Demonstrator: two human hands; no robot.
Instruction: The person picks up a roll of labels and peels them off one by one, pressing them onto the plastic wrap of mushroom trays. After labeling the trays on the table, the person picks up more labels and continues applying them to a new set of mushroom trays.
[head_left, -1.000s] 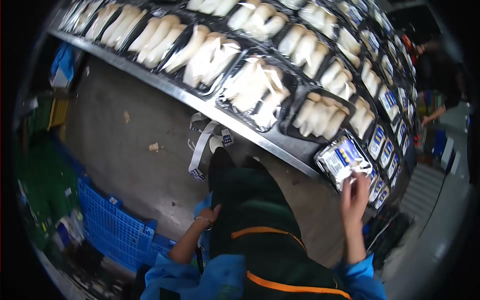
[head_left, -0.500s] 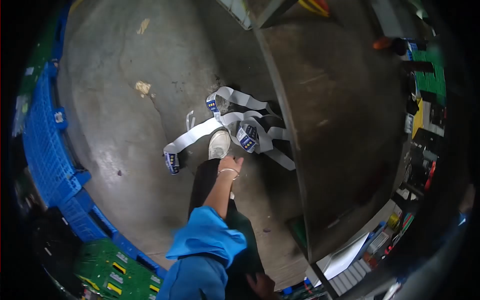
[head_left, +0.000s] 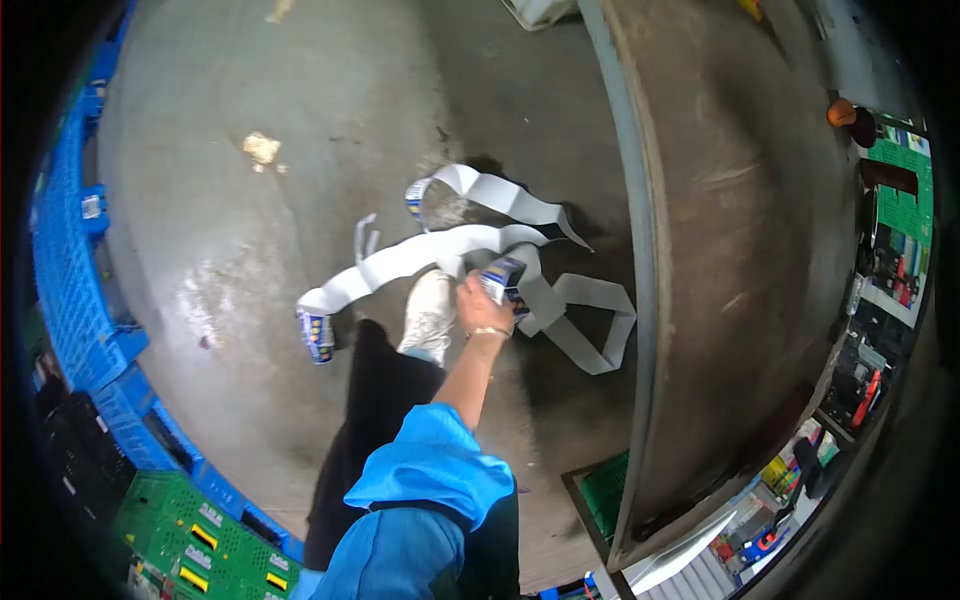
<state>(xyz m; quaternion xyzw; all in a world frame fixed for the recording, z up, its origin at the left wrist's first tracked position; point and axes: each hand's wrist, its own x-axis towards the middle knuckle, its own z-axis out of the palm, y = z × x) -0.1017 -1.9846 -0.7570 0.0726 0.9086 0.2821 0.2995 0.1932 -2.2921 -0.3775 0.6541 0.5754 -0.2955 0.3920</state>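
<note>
My left hand [head_left: 484,308], with a bracelet at the wrist and a blue sleeve [head_left: 430,465] on the arm, reaches down to the floor. Its fingers are closed on a strip of labels [head_left: 500,272] where blue and white print shows. Long white loops of the strip [head_left: 595,290] trail to the right of the hand. Another stretch [head_left: 400,257] runs left to a printed end [head_left: 317,338]. Beside the hand is my white shoe [head_left: 428,315]. My right hand is out of view.
A brown board-like surface with a grey edge [head_left: 640,200] rises at the right. Blue pallets [head_left: 75,270] and green crates [head_left: 190,530] line the left. Crumpled scraps [head_left: 262,150] lie on the concrete floor. Shelves of assorted items stand far right.
My left hand has moved forward and right from near my shoe and taken hold of the label strip, shifting its loops. My right hand has left the bottom of the view.
</note>
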